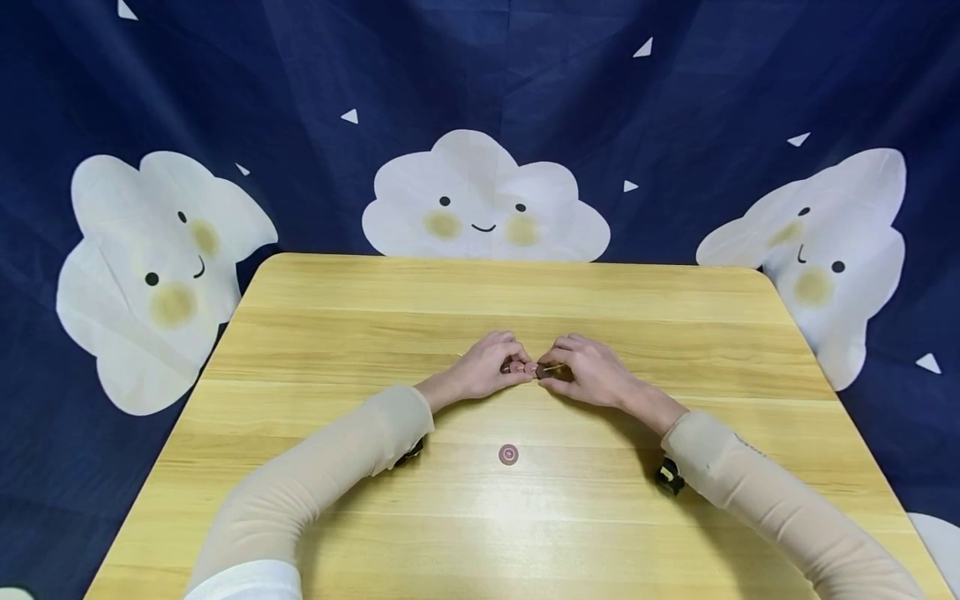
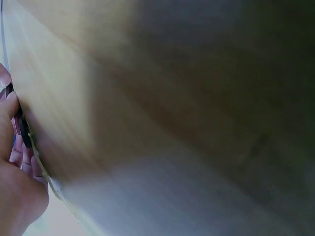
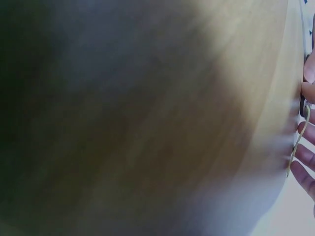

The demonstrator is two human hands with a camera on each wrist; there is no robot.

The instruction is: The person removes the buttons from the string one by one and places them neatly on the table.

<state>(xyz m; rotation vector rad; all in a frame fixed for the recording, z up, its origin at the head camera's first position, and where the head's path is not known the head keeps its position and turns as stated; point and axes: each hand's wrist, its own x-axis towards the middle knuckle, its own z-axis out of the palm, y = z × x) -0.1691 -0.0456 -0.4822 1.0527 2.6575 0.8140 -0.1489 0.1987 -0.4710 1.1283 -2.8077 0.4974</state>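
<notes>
Beyond the round pink disc [image 1: 508, 454] on the surface [image 1: 600, 492], the left hand [image 1: 486, 367] and right hand [image 1: 592, 372] face each other, forearms [image 1: 330, 462] angled inward, fingers curled and pinching opposite ends of a small pink-and-dark strip [image 1: 523, 368] between them.

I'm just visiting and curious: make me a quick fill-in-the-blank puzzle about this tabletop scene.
A dull pink disc lies alone on the wood-grained ____.
The left hand holds small pieces close to the person's ____.
The dark blue backdrop shows ____ smiling clouds.

Missing words: table; right hand; three.
</notes>
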